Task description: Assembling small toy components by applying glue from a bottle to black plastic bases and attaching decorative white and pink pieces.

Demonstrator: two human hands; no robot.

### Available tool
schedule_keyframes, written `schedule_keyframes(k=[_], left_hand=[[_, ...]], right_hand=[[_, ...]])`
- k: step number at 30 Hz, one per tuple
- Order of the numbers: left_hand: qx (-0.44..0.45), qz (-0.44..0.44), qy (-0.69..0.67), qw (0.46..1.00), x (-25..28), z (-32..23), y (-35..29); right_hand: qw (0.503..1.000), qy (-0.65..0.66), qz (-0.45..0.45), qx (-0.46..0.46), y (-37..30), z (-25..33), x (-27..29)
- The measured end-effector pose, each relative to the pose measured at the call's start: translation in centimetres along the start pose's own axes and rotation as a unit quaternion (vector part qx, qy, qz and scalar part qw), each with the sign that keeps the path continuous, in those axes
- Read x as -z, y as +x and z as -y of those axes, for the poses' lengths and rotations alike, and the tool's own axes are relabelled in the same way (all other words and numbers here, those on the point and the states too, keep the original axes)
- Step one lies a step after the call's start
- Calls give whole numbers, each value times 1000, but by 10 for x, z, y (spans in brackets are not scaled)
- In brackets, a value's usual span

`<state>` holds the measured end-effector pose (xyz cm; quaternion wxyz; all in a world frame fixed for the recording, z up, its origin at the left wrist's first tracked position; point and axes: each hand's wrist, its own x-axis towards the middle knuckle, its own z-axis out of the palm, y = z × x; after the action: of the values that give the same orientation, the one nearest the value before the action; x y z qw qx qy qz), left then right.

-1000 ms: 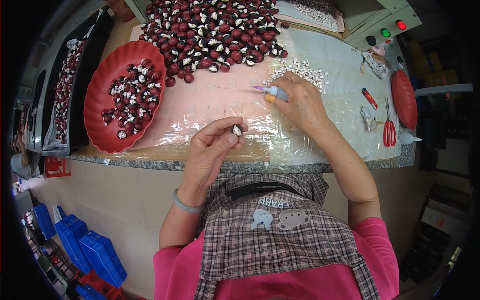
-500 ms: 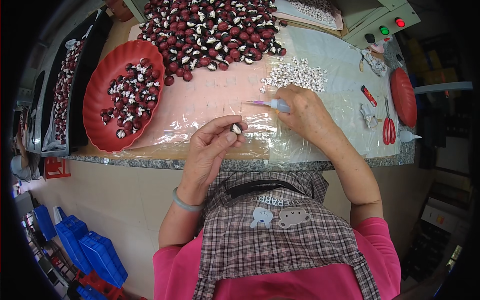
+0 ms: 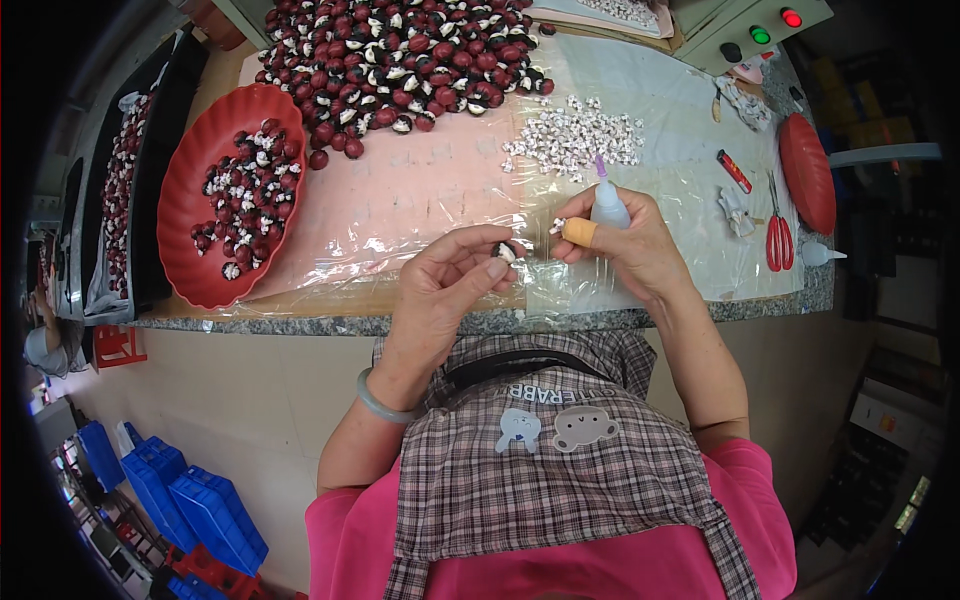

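Note:
Between the thumb and fingers of my left hand [image 3: 448,278] is a small round dark piece [image 3: 506,252] with a white patch, held just above the front of the table. My right hand [image 3: 645,250], its thumb in an orange finger cover, pinches a tiny white piece [image 3: 557,227]. The same hand also keeps a clear squeeze bottle [image 3: 609,207] with a purple nozzle against its palm, nozzle pointing away from me. A small gap separates the two hands. Beyond the right hand lies a scattered heap of small white pieces [image 3: 575,138].
A big pile of dark red, black and white balls [image 3: 400,70] covers the back. At left stands a red scalloped bowl [image 3: 182,190] of balls topped with white, beside a black crate [image 3: 165,190]. Red-handled scissors [image 3: 779,243] and another small bottle [image 3: 822,254] lie right.
My right hand has come back from the heap with a white piece; the bottle's nozzle has swung from pointing left to pointing away. My left hand has shifted right, still holding its round piece.

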<state>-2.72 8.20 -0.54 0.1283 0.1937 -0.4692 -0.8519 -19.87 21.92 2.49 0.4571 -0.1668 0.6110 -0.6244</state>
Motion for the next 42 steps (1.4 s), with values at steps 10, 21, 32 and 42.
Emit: schedule_keyframes(k=[10, 21, 32, 42], left_hand=[[-9, 11, 56, 998, -12, 9, 1], [25, 15, 68, 997, -14, 9, -1], [-3, 19, 105, 994, -18, 6, 1], [-169, -109, 345, 917, 32, -37, 51]], right_hand=[[987, -132, -58, 75, -28, -13, -17], [959, -252, -56, 120, -32, -17, -18], [919, -279, -59, 273, -29, -26, -21], [963, -190, -40, 188, -29, -19, 0]])
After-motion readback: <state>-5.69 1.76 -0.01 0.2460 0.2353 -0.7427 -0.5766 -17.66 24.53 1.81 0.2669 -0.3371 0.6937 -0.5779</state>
